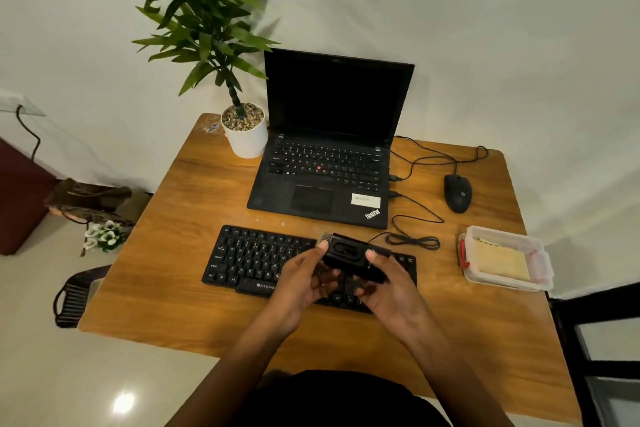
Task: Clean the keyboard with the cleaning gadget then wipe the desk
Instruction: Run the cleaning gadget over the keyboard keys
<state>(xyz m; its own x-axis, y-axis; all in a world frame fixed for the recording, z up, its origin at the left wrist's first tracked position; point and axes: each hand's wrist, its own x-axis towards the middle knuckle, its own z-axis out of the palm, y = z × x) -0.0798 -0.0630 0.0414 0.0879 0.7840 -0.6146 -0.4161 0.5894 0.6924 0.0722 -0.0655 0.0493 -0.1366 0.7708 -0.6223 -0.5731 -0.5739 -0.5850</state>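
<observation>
A black keyboard (256, 260) lies on the wooden desk (173, 253) in front of me. Above its right half I hold a black cleaning gadget (349, 255) with a grey brush end pointing up and left. My left hand (304, 281) grips its left end, thumb on top. My right hand (384, 284) grips its right end, thumb on the top face. The hands hide part of the keyboard's right side. A clear plastic box (504, 262) with a yellow cloth inside sits at the right of the desk.
An open black laptop (329, 163) stands behind the keyboard, a white potted plant (244, 132) to its left. A black mouse (458, 192) and looped cables (412, 239) lie at the right. A dark chair (602, 357) stands at the desk's right.
</observation>
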